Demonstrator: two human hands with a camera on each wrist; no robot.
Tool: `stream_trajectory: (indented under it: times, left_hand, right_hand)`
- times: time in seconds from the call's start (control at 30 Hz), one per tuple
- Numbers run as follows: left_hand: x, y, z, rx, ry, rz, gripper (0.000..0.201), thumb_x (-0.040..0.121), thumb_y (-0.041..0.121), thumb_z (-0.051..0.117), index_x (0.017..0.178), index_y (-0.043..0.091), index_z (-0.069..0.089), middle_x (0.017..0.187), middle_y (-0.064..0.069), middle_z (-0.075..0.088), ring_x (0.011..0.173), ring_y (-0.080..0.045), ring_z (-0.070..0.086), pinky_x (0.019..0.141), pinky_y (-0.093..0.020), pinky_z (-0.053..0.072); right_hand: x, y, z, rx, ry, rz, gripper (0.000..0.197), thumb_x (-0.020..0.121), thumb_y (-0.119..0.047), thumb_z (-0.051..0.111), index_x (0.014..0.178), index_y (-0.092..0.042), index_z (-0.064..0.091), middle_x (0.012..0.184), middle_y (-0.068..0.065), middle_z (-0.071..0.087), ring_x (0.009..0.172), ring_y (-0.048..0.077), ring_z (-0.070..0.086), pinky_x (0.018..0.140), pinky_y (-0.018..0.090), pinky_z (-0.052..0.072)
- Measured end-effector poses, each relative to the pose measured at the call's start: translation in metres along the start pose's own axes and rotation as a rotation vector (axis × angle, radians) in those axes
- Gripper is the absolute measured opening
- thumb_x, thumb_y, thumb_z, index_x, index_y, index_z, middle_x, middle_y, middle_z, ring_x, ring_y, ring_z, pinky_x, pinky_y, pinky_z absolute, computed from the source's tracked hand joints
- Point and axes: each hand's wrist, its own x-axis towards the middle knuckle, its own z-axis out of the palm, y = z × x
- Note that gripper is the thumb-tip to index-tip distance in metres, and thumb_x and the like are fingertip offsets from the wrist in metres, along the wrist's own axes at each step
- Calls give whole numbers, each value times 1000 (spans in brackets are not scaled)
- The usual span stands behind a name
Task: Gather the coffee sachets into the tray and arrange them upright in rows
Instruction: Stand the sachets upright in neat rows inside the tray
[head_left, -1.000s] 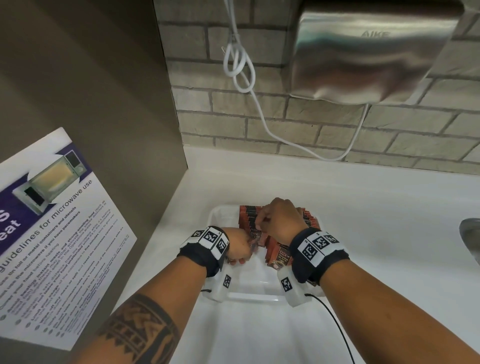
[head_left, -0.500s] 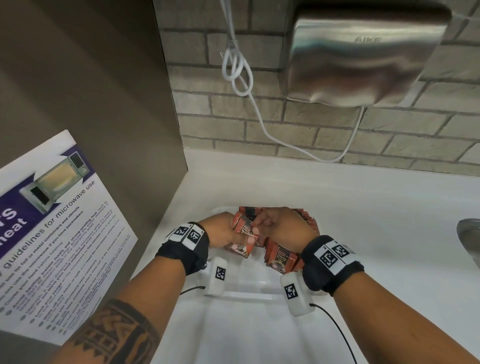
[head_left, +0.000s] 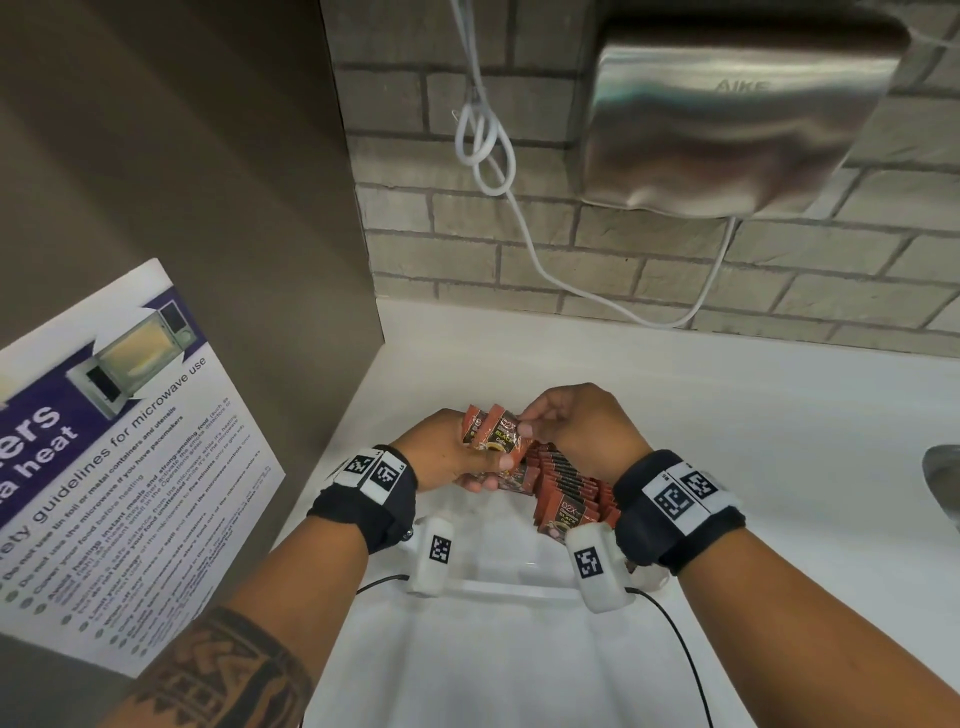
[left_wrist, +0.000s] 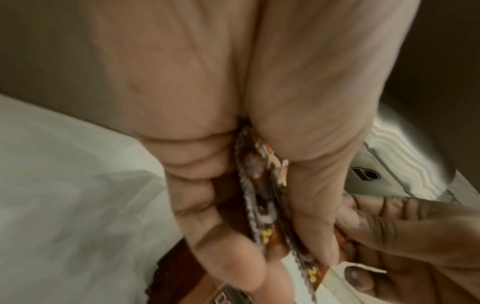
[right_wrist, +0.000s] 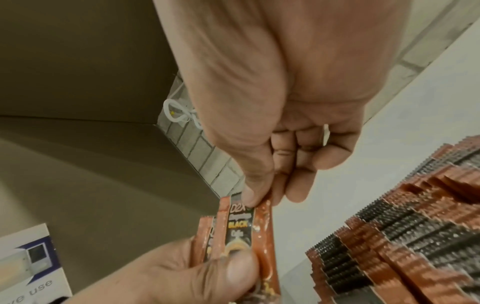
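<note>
Overhead, several sachets are gripped by the left hand; one, seemingly, is pinched by the right hand.

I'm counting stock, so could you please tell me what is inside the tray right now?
Inside the clear tray, a row of coffee sachets stands upright on the right side. Its left part looks bare; the hands and wrist cameras cover the rest.

- Head view looks steeply down from above at the counter and brick wall.
- Left wrist view sits very close under its palm, blurred.
- Right wrist view looks along its fingers.
- All share the held sachets.
</note>
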Motion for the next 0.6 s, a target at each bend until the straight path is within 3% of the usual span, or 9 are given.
stream_trajectory:
  times: [0.07, 0.13, 0.23, 0.37, 0.47, 0.53, 0.6]
  left_hand:
    - [-2, 2, -7, 188, 26, -85, 22, 91, 29, 75, 105, 12, 71, 88, -13, 75, 74, -18, 71, 77, -38, 61]
    - [-5, 6, -13, 525, 2, -235, 26, 93, 38, 68, 95, 13, 70, 76, -7, 72, 65, -16, 68, 70, -31, 59]
    - [-6, 12, -13, 868, -67, -379, 32, 92, 40, 63, 93, 10, 74, 77, -2, 69, 61, -17, 64, 68, -28, 55]
    - [-2, 16, -3, 1073, -69, -423, 29, 96, 39, 58, 85, 13, 68, 75, -1, 65, 55, -13, 55, 55, -23, 46]
    - [3, 16, 10, 1183, -189, -388, 30, 97, 36, 53, 78, 14, 58, 73, -2, 59, 59, -15, 52, 56, -25, 43]
    - [9, 14, 20, 1195, -308, -364, 28, 99, 35, 52, 85, 12, 60, 79, -3, 62, 60, -15, 52, 58, -26, 43]
    - [15, 9, 28, 1137, -376, -376, 32, 97, 38, 54, 105, 11, 67, 84, 0, 66, 59, -13, 54, 58, -26, 45]
  right_hand:
    - [0, -2, -2, -57, 23, -6, 4, 86, -23, 77, 87, -20, 76, 85, -5, 74, 82, 10, 67, 72, 20, 48]
    - [-2, -3, -4, -136, 8, -14, 3, 86, -23, 76, 88, -20, 77, 85, -8, 73, 82, 7, 65, 68, 15, 44]
    - [-2, 1, -2, -206, -19, -15, 4, 86, -23, 75, 83, -25, 76, 84, -13, 70, 80, 2, 63, 67, 14, 43]
    - [4, 10, 6, -341, -1, -8, 13, 82, -27, 73, 73, -35, 77, 78, -18, 69, 81, 6, 62, 83, 34, 52]
    - [4, 13, 16, -433, -25, -14, 17, 82, -23, 65, 75, -31, 79, 79, -13, 71, 76, 11, 63, 79, 37, 56]
    - [5, 16, 23, -503, -14, -28, 22, 78, -24, 58, 73, -29, 79, 80, -10, 70, 76, 15, 62, 75, 38, 57]
    - [8, 19, 29, -563, -27, -20, 22, 76, -23, 56, 71, -28, 77, 82, -9, 69, 79, 17, 63, 76, 37, 57]
